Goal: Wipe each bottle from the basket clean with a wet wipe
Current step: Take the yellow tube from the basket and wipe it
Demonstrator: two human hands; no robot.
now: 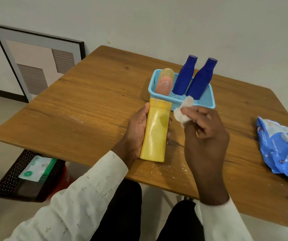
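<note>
My left hand (136,129) grips a flat yellow bottle (156,131) from behind, holding it above the wooden table with its cap pointing away from me. Just right of the bottle's top, my right hand (204,134) pinches a crumpled white wet wipe (183,111); the wipe is a little apart from the bottle. Behind them stands a light blue basket (207,100) with two dark blue bottles (185,77) (201,80) upright in it and a pink bottle with a yellow cap (164,84) leaning at its left end.
A blue pack of wet wipes (282,148) lies at the table's right edge. White crumbs speckle the wooden table (80,105) near me. Below the table's left side sits a black perforated bin (9,178) holding a green-and-white packet. A framed picture (40,63) leans on the wall.
</note>
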